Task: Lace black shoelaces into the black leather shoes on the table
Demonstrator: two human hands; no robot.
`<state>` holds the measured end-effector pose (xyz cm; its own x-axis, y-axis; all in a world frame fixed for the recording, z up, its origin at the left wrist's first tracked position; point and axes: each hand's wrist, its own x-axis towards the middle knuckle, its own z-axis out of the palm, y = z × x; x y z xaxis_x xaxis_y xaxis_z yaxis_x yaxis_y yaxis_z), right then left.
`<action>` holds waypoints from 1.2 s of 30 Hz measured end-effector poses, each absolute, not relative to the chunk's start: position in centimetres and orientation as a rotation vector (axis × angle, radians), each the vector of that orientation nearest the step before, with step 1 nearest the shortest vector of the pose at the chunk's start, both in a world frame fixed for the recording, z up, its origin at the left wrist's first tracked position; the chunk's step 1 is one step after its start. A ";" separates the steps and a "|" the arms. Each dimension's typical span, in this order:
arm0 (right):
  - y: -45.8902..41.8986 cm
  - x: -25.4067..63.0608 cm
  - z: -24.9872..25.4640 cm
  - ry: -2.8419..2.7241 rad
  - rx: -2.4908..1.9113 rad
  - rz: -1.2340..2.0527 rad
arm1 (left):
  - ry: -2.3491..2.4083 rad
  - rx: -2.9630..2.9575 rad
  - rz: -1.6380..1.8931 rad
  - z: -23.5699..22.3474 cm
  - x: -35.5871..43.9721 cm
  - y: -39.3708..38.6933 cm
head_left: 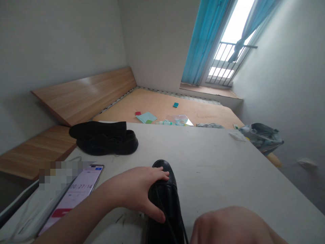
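Note:
A black leather shoe (166, 200) stands on the white table, toe pointing away from me, its heel end cut off by the bottom of the picture. My left hand (138, 188) grips it from the left, fingers over the toe area and thumb on the near part of the upper. A dark shoelace (184, 227) runs down the shoe's right side toward the lower edge. Close to it, at the lower right, is my right hand (228, 225), curled like a fist. Its fingertips are hidden, so what they hold cannot be made out.
A pair of black shoes (106, 140) lies at the table's far left. A phone (76, 193) with a running timer leans at the left. Beyond the white table (215, 169) is a bed (157, 98) with small packets. A bag-lined bin (264, 135) stands past the right edge.

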<state>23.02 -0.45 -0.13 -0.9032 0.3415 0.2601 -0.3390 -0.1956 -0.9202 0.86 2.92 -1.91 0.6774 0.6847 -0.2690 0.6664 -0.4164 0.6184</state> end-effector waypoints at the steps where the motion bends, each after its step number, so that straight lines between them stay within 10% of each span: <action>1: -0.1 22.7 0.3 -1.500 -0.072 2.133 | 1.019 2.170 0.029 -1.8 0.9 2.9; 11: 3.2 21.4 1.6 -0.577 -0.313 2.027 | 0.889 2.095 0.493 1.2 1.0 2.5; 23: 8.4 25.0 0.0 -1.251 -0.947 1.015 | 1.055 1.491 0.966 0.5 1.6 2.4; 36: 3.9 30.8 -1.2 -1.954 -1.265 0.806 | 0.710 0.818 1.448 3.7 -2.5 4.9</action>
<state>30.83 3.89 -1.18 -0.3092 0.9300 0.1988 0.5195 0.3403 -0.7838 -2.55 4.85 3.72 0.0172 0.9977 0.0657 -0.5587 -0.0449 0.8281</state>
